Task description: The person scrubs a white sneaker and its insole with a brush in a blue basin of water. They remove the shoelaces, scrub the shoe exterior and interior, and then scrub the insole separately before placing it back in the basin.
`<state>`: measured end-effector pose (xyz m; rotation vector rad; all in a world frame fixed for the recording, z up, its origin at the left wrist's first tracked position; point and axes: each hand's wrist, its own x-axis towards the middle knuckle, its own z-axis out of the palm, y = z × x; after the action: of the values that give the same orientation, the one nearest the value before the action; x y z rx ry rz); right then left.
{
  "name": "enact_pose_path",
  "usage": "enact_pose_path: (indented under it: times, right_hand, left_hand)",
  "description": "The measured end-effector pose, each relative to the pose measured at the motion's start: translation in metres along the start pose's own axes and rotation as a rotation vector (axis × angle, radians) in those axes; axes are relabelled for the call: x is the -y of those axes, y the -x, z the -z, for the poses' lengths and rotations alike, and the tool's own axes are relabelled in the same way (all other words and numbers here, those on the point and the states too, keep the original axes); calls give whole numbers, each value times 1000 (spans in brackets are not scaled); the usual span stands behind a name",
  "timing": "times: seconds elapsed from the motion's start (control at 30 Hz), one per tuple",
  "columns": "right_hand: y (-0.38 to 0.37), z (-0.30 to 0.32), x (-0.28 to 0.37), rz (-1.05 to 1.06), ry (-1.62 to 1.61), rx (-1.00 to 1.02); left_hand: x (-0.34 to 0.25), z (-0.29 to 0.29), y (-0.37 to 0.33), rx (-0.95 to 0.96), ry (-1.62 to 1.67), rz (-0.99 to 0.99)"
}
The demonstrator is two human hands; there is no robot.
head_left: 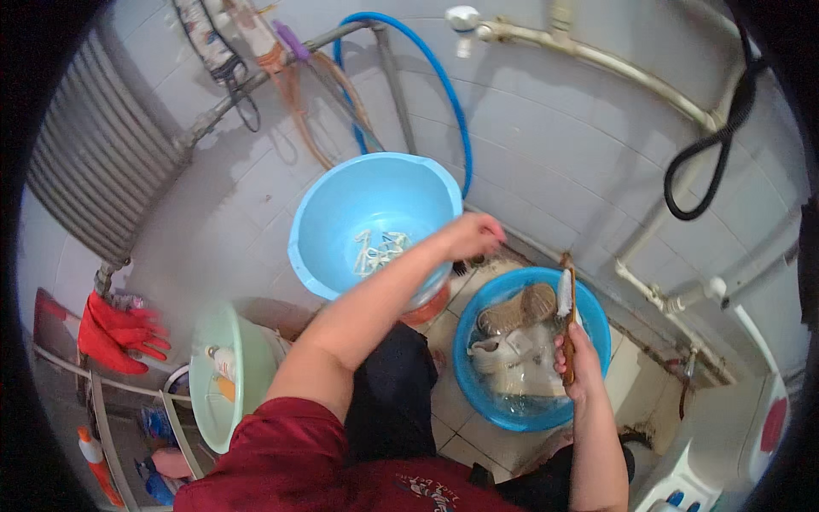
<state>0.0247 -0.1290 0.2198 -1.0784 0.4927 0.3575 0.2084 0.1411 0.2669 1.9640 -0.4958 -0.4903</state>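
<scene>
— While the hands are apart, what is each doing?
— Right hand (577, 365): closed round the wooden handle of a scrub brush (566, 294), pale bristles facing left. Left hand (471, 237): fingers bent, blurred, by the right rim of the light-blue washbasin (375, 192); cannot tell if it pinches anything.
— Edges, room?
— Narrow strip of tiled floor (450, 411) between that washbasin and the deeper-blue basin (512, 424). Tiled wall (520, 145) close behind both.
— Hard to make out?
— Left forearm covers part of the washbasin's lower right; pale laces (380, 253), apparently, inside. Dark bristly item (461, 268) below the left hand, too covered to name. Pale-green tub (254, 350) partly behind the sleeve.
— And the footwear?
— In the deeper-blue basin: pale shoe (502, 352) left of the right hand, brown sole (518, 309) above it in view, nearer the left hand. Both lie below the left hand in view.
</scene>
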Motion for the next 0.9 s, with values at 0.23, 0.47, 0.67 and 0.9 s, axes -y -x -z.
enact_pose_path:
  times: [0.23,0.47,0.67,0.9]
  right_hand:
    - [-7,-29,-8,-53,118,133]
    - [-9,-32,-8,-54,144,93]
    - [-5,-22,-1,-68,-15,63]
    - [-4,-8,-13,-67,-219,119]
  left_hand:
    - [144,90,66,0,-945,792]
    - [188,60,63,211,-1000,498]
    - [122,79,64,-241,-134,394]
    - [-19,63,51,-270,826,40]
